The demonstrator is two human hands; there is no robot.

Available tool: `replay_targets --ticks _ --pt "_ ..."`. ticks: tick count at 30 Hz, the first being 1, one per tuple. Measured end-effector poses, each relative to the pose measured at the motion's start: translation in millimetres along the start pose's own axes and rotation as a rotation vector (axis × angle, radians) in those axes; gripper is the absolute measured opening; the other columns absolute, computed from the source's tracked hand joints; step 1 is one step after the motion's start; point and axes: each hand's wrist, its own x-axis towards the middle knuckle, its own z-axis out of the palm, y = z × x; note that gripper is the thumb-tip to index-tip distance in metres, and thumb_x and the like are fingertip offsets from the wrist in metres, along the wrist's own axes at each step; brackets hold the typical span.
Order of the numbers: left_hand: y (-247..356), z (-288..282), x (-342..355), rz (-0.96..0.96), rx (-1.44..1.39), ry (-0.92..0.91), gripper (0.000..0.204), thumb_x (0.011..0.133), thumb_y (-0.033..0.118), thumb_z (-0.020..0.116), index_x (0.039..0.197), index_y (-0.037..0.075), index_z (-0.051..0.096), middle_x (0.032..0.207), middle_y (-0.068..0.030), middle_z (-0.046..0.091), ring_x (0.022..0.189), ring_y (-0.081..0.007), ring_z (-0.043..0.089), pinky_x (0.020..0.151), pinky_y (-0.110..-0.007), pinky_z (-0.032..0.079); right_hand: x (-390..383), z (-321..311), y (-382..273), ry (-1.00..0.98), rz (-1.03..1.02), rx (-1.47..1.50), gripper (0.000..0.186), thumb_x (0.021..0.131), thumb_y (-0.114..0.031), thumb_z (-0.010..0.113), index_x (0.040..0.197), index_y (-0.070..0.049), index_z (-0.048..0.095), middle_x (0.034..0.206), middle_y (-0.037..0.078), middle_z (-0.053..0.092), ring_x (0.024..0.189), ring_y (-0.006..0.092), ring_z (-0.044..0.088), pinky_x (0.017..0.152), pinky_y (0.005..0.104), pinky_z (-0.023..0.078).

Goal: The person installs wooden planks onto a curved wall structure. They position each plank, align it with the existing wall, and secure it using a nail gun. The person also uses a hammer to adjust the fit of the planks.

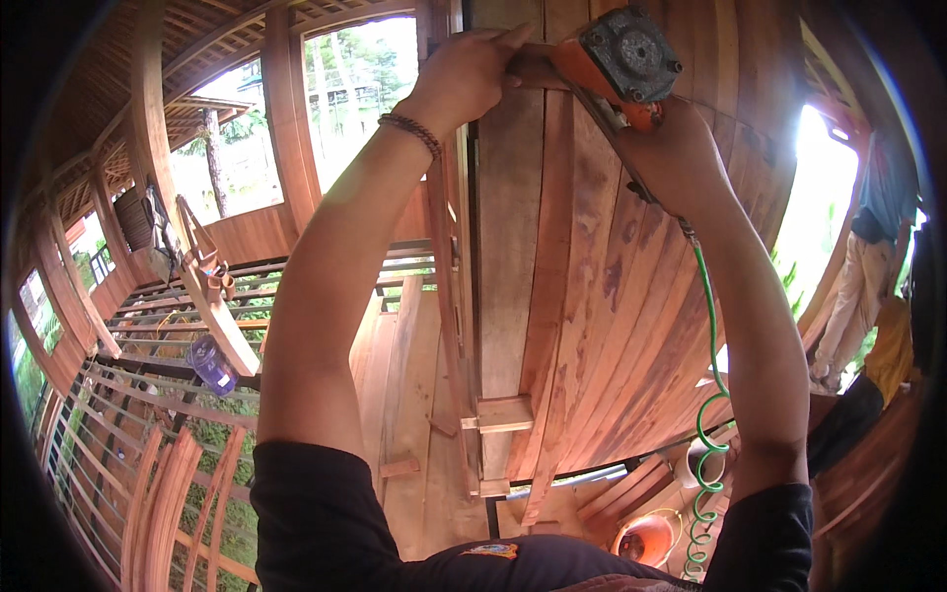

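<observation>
Both my arms are raised to a wall of upright wooden boards (602, 286). My right hand (673, 156) is wrapped round the handle of an orange and black air nailer (626, 54). A coiled green air hose (706, 296) hangs from the nailer's handle end. My left hand (464, 79), with a braided bracelet at the wrist, grips the left end of a short wooden piece (537, 69) lying across the boards. Its index finger points out to the right. The nailer's head is by the right end of that piece, and its nose is hidden.
Lower on the wall sits a small wooden ledge (503, 413). An orange bucket (646, 538) stands below. At left are open floor joists (187, 316), loose planks (163, 503), a purple bucket (211, 365) and a post with a hanging tool pouch (212, 266). People (860, 257) are at far right.
</observation>
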Motion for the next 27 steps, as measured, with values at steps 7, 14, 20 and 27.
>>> replay_targets --ticks 7,14,20,27 --pt "0 -34 -12 0.120 0.087 0.010 0.072 0.094 0.016 0.071 0.156 0.002 0.038 0.148 -0.0170 0.054 0.134 -0.0263 0.054 0.111 -0.034 0.046 -4 -2 -8 -0.034 0.022 -0.010 0.036 0.081 -0.021 0.064 0.112 -0.003 0.067 0.094 0.022 0.072 0.089 0.0376 0.070 0.080 0.0455 0.054" --pt "-43 -9 -64 -0.307 -0.141 0.322 0.084 0.084 0.034 0.078 0.150 -0.005 0.044 0.150 -0.0262 0.050 0.141 -0.0372 0.049 0.115 -0.044 0.043 0 8 -24 -0.035 -0.077 0.043 0.035 0.086 -0.028 0.067 0.111 -0.005 0.069 0.092 0.020 0.073 0.086 0.0362 0.071 0.081 0.0452 0.054" --pt "-40 -6 -87 -0.453 -0.436 -0.016 0.085 0.083 0.024 0.077 0.158 0.010 0.039 0.147 -0.0208 0.057 0.137 -0.0371 0.055 0.108 -0.043 0.050 6 10 -30 -0.024 -0.143 -0.042 0.034 0.087 -0.025 0.066 0.115 -0.006 0.071 0.089 0.017 0.072 0.078 0.0297 0.069 0.074 0.0412 0.054" --pt "-67 18 -116 -0.466 -0.549 -0.078 0.098 0.078 0.034 0.080 0.160 0.005 0.035 0.130 -0.0188 0.069 0.097 -0.0242 0.071 0.092 -0.033 0.054 14 7 -17 -0.038 0.044 -0.102 0.036 0.085 -0.018 0.069 0.117 -0.003 0.071 0.076 0.009 0.064 0.059 0.0160 0.060 0.057 0.0368 0.050"
